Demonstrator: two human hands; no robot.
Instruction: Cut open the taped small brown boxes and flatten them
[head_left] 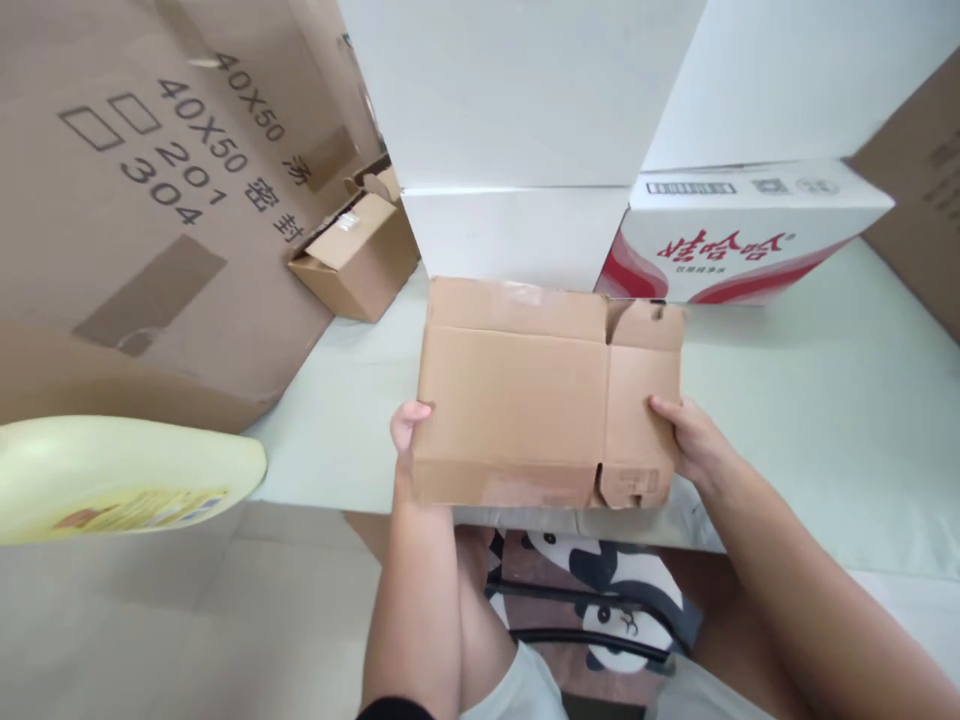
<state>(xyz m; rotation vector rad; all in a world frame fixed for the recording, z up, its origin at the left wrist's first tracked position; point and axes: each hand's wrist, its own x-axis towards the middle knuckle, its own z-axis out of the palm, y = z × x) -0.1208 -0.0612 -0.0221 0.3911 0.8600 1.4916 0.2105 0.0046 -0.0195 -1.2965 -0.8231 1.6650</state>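
Observation:
A flattened brown cardboard box [514, 400] is held up in front of me, its creases and end flaps spread flat. My left hand [409, 425] grips its left edge, with the thumb on the near face and the other fingers hidden behind. At the opposite edge, my right hand [694, 435] pinches the narrower panel, thumb in front and fingers behind. Strips of clear tape show on the upper and lower flaps. The cardboard hangs over the front edge of a table with a pale green cover [810, 430].
A small brown carton [364, 255] sits at the back left beside a very large printed box [150, 230]. White boxes [517, 235] stand behind, one with red print [739, 250]. A pale yellow bottle [127, 475] juts in at left. A panda-patterned thing [615, 590] lies below.

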